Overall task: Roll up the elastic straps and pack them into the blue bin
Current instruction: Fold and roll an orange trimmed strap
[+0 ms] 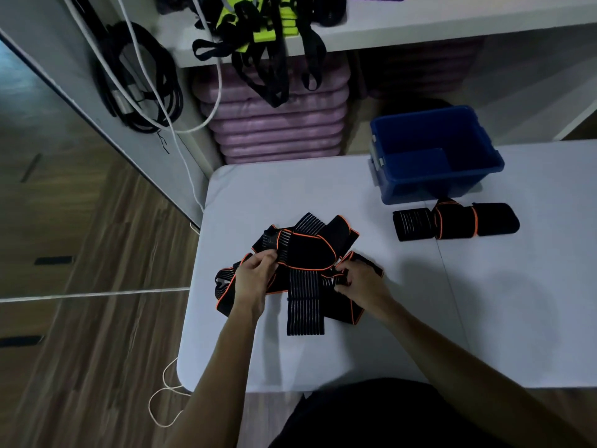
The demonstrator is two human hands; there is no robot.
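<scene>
**Both hands gripping a tangled heap of elastic straps**

We recorded the left hand [255,273] with fingers curled round a fold of the loose straps [307,253], black with orange edging and pale ribbed sections, which lay in a heap on the white table [484,318] between and just beyond the two hands. The right hand [358,281] pinched another part of the same heap at its right side. Beyond the right hand and well apart from it lay a rolled strap [455,221], its length across the table. Just behind that roll stood the blue bin [436,156], open at the top. Farther off, beyond the left hand, we noted stacked purple mats [277,124] under a shelf [420,24].
</scene>
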